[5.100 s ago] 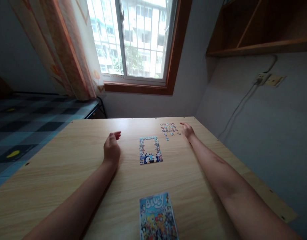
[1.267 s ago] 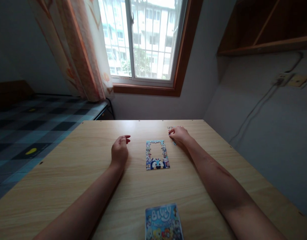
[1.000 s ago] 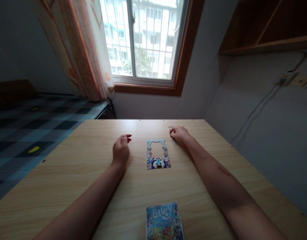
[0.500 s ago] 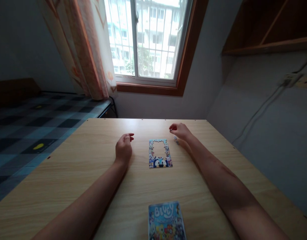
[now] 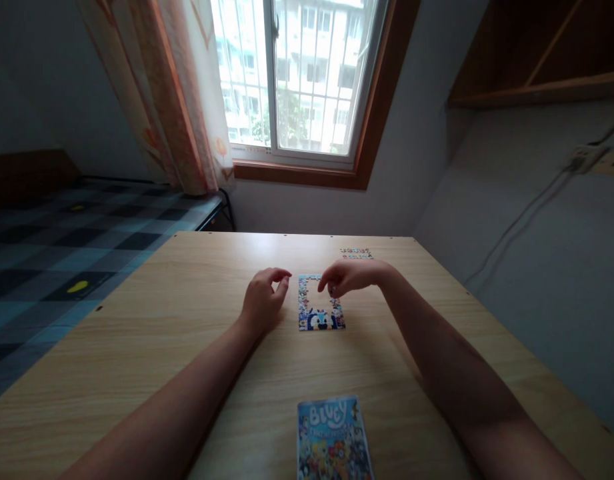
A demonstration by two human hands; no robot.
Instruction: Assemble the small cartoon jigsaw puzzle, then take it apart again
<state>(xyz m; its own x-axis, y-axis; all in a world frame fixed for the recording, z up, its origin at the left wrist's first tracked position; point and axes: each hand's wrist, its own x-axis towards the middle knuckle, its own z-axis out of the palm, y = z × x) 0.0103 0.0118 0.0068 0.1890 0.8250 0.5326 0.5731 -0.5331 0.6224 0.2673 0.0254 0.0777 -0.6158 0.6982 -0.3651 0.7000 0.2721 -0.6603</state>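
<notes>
Right hand point(image 5: 345, 276) newly over the puzzle point(image 5: 322, 321)

The left hand point(image 5: 265, 297) and the right hand point(image 5: 344, 277) are both bare, each with slim fingers and a wrist narrower than the arm behind it. The left forearm point(image 5: 177, 393) is bare too, thickening smoothly toward the bottom edge of the view. The right forearm point(image 5: 437, 353), likewise bare, broadens in a rounded outline. Fingernails on the 2 hands are too small to make out.
</notes>
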